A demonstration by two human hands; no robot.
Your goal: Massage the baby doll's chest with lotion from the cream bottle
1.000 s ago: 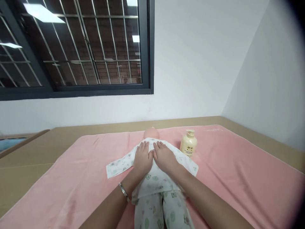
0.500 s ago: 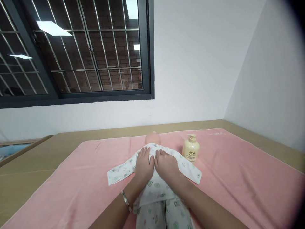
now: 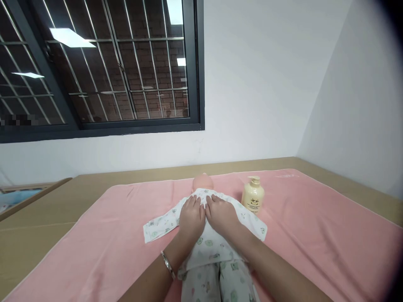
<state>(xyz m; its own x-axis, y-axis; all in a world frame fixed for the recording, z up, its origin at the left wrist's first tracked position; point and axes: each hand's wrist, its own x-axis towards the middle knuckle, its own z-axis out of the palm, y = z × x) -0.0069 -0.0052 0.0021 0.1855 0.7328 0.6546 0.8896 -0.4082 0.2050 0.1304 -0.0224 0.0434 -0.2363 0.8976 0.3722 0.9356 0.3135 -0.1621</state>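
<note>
A baby doll (image 3: 203, 182) lies along the middle of a pink sheet, its head at the far end. It wears a white printed top (image 3: 209, 245) with both sleeves spread outward, and matching printed trousers (image 3: 204, 285). My left hand (image 3: 190, 216) rests flat on the chest of the top, fingers stretched toward the head; a silver bangle (image 3: 168, 264) circles that wrist. Beside it, my right hand (image 3: 222, 216) lies on the chest too, fingers extended. The two hands almost touch at the thumbs. Neither one grasps anything, and the chest beneath them is covered.
A cream pump bottle (image 3: 253, 195) stands upright just right of the doll's sleeve. The pink sheet (image 3: 100, 235) covers most of a tan surface (image 3: 40, 233). A white wall (image 3: 252, 84) and a barred window (image 3: 126, 84) rise behind. Something blue (image 3: 20, 196) shows at the far left.
My hands stay on the doll's chest, with the right fingers slightly shifted. The whole view has moved a little; the doll and bottle keep their places.
</note>
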